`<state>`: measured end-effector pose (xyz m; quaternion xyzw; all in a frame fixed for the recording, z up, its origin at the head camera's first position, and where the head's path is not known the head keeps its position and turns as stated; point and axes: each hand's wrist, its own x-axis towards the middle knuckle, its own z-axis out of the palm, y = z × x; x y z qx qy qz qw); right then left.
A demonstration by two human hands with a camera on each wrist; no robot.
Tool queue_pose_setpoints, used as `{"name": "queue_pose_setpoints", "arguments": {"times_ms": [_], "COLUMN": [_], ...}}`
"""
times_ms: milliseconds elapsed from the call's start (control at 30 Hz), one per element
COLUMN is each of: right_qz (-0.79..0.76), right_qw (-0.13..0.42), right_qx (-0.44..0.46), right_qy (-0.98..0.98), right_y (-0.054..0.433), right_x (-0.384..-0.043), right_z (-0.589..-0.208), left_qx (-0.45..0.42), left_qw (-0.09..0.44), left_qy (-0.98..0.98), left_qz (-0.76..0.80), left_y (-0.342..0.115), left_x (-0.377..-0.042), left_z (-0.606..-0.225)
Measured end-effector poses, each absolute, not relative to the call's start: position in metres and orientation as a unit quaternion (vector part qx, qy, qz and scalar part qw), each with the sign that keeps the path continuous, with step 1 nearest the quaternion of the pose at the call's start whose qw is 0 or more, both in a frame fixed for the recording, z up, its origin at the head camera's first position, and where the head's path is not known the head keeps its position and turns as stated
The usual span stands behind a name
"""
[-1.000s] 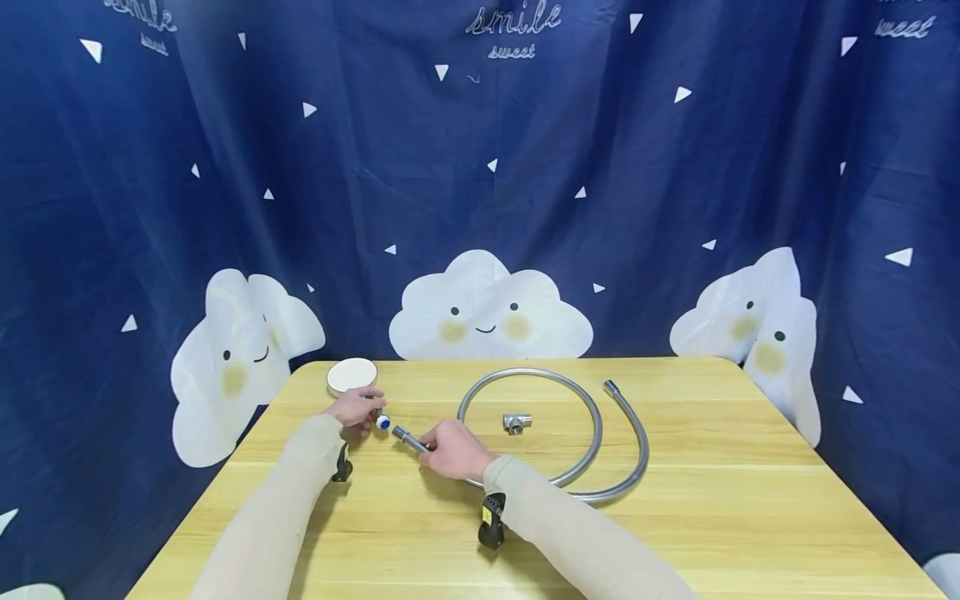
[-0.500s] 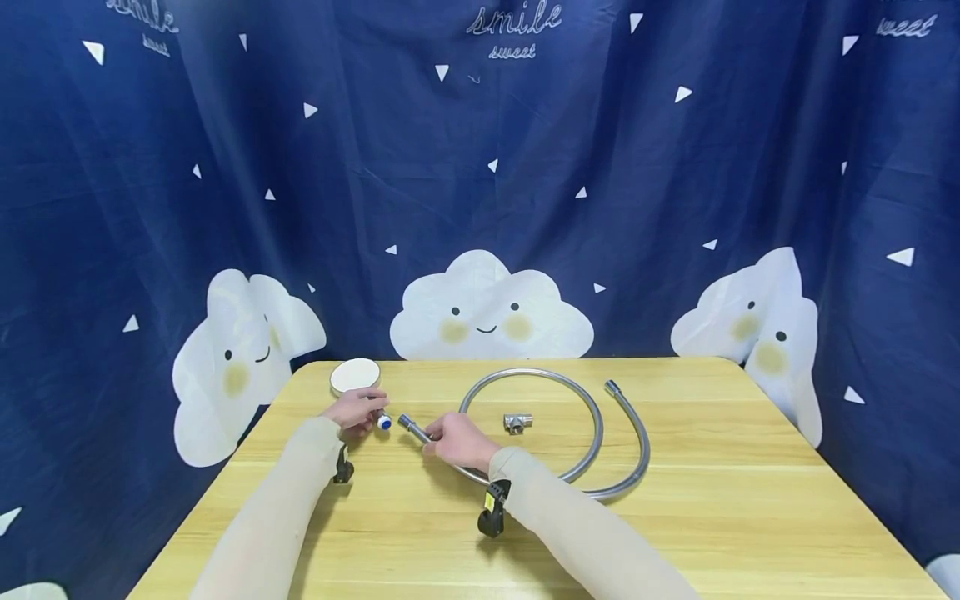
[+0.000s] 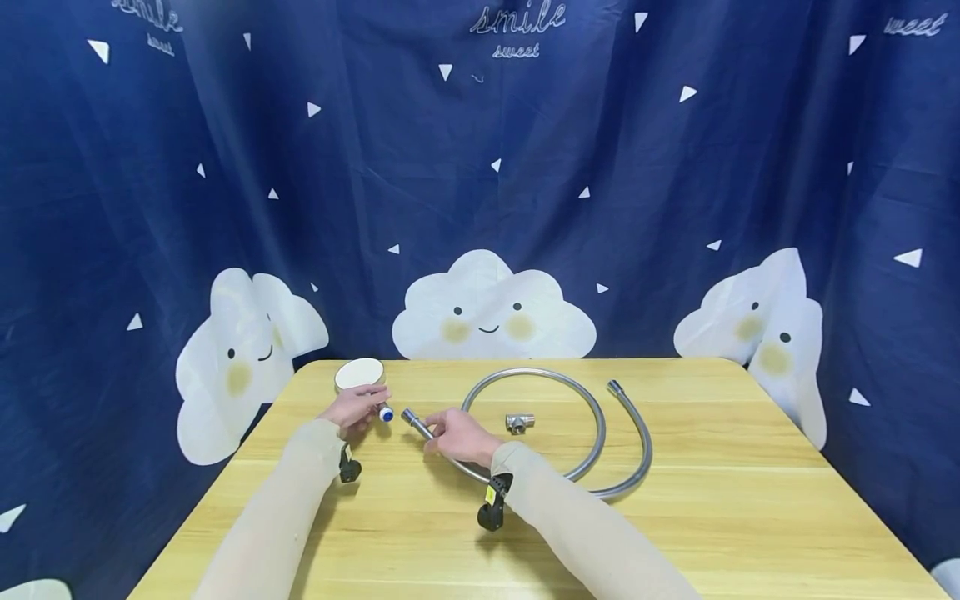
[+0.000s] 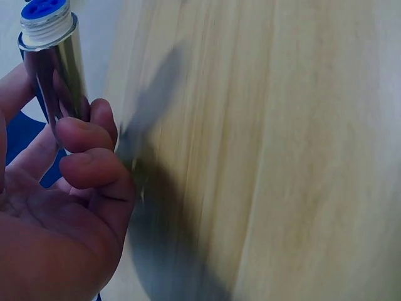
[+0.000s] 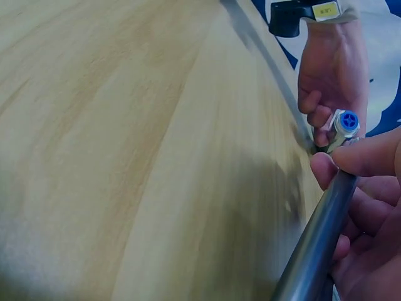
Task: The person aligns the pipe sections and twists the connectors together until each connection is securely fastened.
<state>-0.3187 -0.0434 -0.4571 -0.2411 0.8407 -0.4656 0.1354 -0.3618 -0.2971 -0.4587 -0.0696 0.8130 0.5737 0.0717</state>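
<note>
My left hand (image 3: 357,407) grips the chrome handle of a shower head (image 3: 360,373), its round white face toward the back left. The handle's white threaded end with a blue insert (image 4: 45,15) sticks out past the fingers in the left wrist view. My right hand (image 3: 461,437) pinches a grey shower hose (image 5: 317,241) just behind its metal end nut (image 3: 409,416). That nut points toward the threaded end, with a small gap between them in the head view. From my right hand the hose loops round to the right across the table.
A chrome tee fitting (image 3: 519,422) lies inside the hose loop. The hose's other end (image 3: 616,388) rests at the back right. A wooden table (image 3: 750,500) lies beneath, with a dark blue cloud-patterned curtain (image 3: 525,208) behind its far edge.
My right hand has lifted the hose end slightly up and away from me. The left hand has tilted the threaded end up a little. The tee fitting stays in place.
</note>
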Motion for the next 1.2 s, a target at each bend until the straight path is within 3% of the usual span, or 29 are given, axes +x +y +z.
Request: {"name": "queue_pose_setpoints", "arguments": {"times_ms": [1200], "right_qz": [-0.521], "right_qw": [0.14], "right_qx": [-0.213], "right_qy": [0.815], "right_y": [-0.054], "right_x": [-0.323], "right_z": [-0.46], "left_qx": [-0.081], "left_qw": [-0.08], "left_qy": [0.808], "left_qz": [0.579], "left_y": [-0.266], "left_x": [-0.355], "left_z": [-0.455]}}
